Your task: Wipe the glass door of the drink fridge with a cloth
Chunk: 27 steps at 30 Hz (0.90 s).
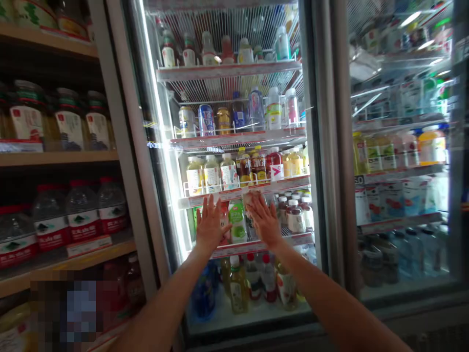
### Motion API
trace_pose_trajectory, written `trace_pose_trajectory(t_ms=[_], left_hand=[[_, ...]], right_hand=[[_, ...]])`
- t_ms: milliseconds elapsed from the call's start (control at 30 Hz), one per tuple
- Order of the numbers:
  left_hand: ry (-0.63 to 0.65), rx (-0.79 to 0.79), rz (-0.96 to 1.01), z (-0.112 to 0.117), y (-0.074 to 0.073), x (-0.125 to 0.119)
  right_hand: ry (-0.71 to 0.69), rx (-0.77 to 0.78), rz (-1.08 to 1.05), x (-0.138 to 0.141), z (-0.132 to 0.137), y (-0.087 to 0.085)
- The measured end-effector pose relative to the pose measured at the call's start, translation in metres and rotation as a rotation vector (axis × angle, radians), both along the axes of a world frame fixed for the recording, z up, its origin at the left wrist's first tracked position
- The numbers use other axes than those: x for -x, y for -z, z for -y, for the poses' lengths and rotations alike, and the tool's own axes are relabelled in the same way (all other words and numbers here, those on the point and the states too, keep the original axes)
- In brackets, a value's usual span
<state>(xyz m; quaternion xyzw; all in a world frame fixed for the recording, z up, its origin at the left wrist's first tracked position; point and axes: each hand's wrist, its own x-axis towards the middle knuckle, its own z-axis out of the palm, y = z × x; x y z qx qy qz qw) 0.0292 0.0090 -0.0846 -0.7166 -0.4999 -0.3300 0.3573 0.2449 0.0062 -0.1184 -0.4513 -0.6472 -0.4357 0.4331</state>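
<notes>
Both my arms reach forward to the glass door [242,112] of a lit drinks fridge. My left hand [210,222] is open, fingers spread and pointing up, palm towards the glass; it appears to hold nothing. To its right, my right hand [264,220] presses a crumpled, pale brownish cloth [252,199] flat against the glass. Part of this cloth is hidden under the fingers. Behind the glass between the hands shows a green-labelled bottle [238,222]. Bottles with white caps [294,215] stand to the right of my right hand.
On the left, open shelves [58,159] carry juice bottles [27,117] and large red-capped water bottles [51,215]. A metal door frame [331,146] divides this door from a second fridge door [403,195] on the right. A blurred patch covers the lower left.
</notes>
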Motion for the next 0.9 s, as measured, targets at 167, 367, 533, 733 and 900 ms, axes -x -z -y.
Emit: trace_pose_trajectory(t_ms=[167,367,533,733,900], left_hand=[[0.010,-0.008,-0.027,0.000,0.008,0.006],[-0.023,-0.030,-0.044,0.002,0.012,0.006],[-0.006,-0.050,-0.074,0.001,0.022,0.013],[-0.015,0.012,-0.067,0.001,0.024,0.013],[-0.002,-0.011,-0.071,0.001,0.022,0.014]], right_hand=[[0.142,-0.071,-0.251,-0.042,0.005,0.003],[0.022,-0.056,-0.071,0.003,0.002,0.009],[-0.019,-0.036,0.006,-0.005,0.001,0.014],[0.068,-0.151,-0.308,-0.026,0.000,0.013],[-0.056,0.013,0.152,0.015,0.002,0.019]])
